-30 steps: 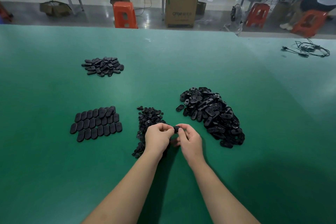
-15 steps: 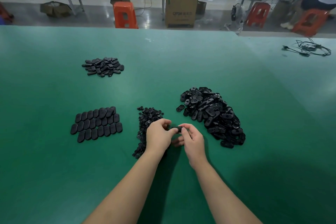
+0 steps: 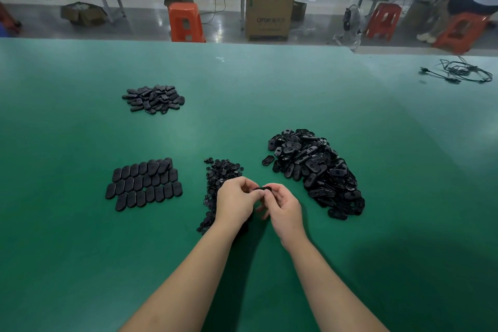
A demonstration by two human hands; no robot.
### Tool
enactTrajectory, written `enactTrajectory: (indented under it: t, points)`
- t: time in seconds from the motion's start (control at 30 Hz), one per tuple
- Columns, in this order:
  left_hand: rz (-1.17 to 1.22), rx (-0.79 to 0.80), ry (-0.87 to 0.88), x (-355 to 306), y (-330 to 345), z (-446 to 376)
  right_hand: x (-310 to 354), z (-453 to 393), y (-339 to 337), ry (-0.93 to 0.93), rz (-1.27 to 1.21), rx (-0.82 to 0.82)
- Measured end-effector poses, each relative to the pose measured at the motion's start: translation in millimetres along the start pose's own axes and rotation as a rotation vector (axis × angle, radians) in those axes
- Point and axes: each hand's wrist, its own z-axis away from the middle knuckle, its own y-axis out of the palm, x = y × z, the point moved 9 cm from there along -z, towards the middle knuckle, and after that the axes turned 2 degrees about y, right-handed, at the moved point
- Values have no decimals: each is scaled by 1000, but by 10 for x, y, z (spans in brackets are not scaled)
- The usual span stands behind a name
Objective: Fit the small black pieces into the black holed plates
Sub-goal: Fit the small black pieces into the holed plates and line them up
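Note:
Both hands meet above the green table [image 3: 80, 250], between two piles. My left hand [image 3: 235, 201] and my right hand [image 3: 283, 206] pinch one black plate [image 3: 262, 190] between their fingertips. Whether a small piece sits in it is hidden by the fingers. A strip of small black pieces [image 3: 219, 178] lies partly under my left hand. A big heap of black holed plates [image 3: 315, 167] lies to the right of my right hand.
Neat rows of flat oval plates [image 3: 144, 183] lie at the left. A smaller loose pile of plates [image 3: 154, 98] sits farther back left. A black cable [image 3: 463, 73] lies at the far right. Stools, boxes and a person stand beyond the table's far edge.
My hands stayed in place between the piles. The fingers shifted on the plate, and the right fingers now curl over its top.

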Motion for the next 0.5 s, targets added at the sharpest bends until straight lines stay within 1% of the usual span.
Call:
enactTrajectory:
  t: [0.37, 0.5]
  points:
    - [56, 80, 7, 83, 102, -22, -19, -3, -4, 23, 1, -7]
    - [143, 75, -53, 165, 125, -24, 6, 5, -2, 12, 19, -2]
